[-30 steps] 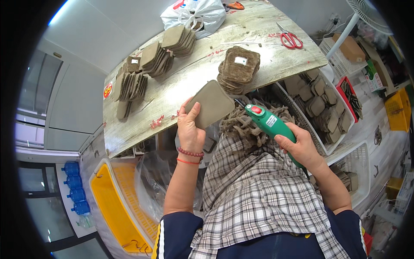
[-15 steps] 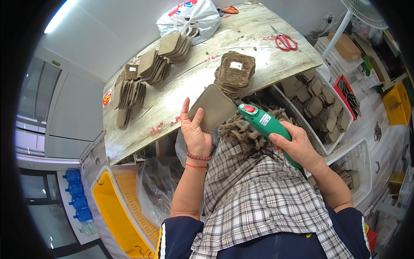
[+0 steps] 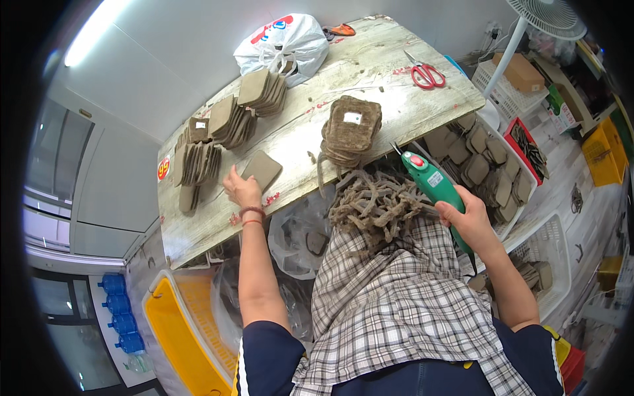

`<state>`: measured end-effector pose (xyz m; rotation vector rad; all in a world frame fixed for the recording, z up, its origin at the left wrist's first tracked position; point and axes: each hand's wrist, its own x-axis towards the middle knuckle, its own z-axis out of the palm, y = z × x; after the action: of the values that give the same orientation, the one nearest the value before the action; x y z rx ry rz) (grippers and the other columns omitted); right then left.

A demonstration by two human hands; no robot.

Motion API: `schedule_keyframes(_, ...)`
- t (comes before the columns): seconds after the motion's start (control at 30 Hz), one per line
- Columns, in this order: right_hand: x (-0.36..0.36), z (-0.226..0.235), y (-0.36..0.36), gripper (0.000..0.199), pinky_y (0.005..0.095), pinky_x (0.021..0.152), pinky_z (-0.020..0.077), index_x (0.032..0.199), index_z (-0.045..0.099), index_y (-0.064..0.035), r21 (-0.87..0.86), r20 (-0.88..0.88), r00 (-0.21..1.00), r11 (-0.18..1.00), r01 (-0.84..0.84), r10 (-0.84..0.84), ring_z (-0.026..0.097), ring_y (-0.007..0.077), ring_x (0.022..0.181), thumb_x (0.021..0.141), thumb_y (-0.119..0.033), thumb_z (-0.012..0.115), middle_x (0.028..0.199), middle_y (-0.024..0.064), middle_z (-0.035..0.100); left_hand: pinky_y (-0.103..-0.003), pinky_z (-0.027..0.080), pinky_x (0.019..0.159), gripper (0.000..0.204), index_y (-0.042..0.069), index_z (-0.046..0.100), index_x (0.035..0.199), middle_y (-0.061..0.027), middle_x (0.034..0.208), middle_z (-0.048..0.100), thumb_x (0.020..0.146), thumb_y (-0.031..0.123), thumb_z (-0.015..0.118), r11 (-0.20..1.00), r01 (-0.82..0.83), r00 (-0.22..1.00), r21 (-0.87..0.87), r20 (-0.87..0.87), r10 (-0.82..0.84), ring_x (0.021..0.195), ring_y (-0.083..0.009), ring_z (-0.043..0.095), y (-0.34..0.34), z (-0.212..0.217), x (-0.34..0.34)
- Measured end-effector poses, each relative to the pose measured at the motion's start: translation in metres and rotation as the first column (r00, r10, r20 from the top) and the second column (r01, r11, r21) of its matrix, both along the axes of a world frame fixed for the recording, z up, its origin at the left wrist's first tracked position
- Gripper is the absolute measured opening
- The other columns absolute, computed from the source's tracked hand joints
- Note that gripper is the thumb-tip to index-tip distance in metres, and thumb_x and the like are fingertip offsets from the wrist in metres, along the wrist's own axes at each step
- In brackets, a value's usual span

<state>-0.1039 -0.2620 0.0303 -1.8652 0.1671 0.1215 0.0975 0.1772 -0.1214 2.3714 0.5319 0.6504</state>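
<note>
Over the table's near left part, my left hand [image 3: 243,190] grips the edge of a flat brown square pad [image 3: 263,169] with rounded corners, thumb against it; the pad's underside is hidden. My right hand [image 3: 470,223] is wrapped round a green handheld electric tool [image 3: 432,179] with a red button and a slim pointed metal tip. That tip points up beside the table's near edge, touching no pad. Ahead of me stands a stack of fuzzy brown pads [image 3: 352,132] with a white label on top. A tangle of brown strips [image 3: 378,204] lies on my lap.
More pad stacks [image 3: 231,122] line the table's left side. Red-handled scissors [image 3: 428,76] and a white plastic bag [image 3: 282,49] lie farther back. A crate of pads [image 3: 482,158] stands at right, a yellow basket [image 3: 188,330] at lower left, and a fan [image 3: 548,16] at upper right.
My left hand has carried the pad left, away from the tool and toward the table stacks. The tool in my right hand has shifted slightly right, its tip now apart from the pad.
</note>
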Motion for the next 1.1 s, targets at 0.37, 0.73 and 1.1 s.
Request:
schedule_keyframes(0.37,-0.012,-0.015,-0.005,0.044,0.0240,0.057,0.0443,0.111,0.059,0.0007,0.042,0.002,0.993,0.992,0.115,-0.116,0.052,0.0065,0.063,0.086,-0.033,0.072,0.075,0.0005,0.058,-0.045,0.035,0.100,0.065,-0.008,0.053,0.122,-0.0227,0.122,0.053,0.078,0.037,0.067,0.733,0.602,0.796,0.315,-0.168,-0.582,0.115,-0.0346,0.048,-0.236,0.105,-0.016)
schedule_keyframes(0.73,-0.011,-0.011,-0.009,0.045,0.0245,0.057,0.0457,0.110,0.059,0.0015,0.070,0.056,0.991,0.991,0.116,-0.120,0.054,0.0075,0.061,0.087,-0.036,0.070,0.074,0.0016,0.059,-0.046,0.042,0.096,0.053,-0.004,0.050,0.126,-0.0265,0.112,0.059,0.077,0.014,0.054,0.756,0.609,0.791,0.239,-0.254,-0.557,0.105,-0.0378,0.058,-0.229,0.107,0.001)
schedule_keyframes(1.1,-0.004,0.000,-0.003,0.044,0.0247,0.056,0.0460,0.109,0.060,0.0009,0.037,0.068,0.992,0.993,0.108,-0.110,0.054,0.0076,0.061,0.087,-0.036,0.069,0.075,0.0017,0.059,-0.036,0.049,0.084,0.036,0.003,0.059,0.121,-0.0196,0.098,0.068,0.091,0.024,0.061,0.699,0.668,0.735,-0.253,0.078,-0.674,0.093,-0.0301,0.065,-0.200,0.107,-0.006)
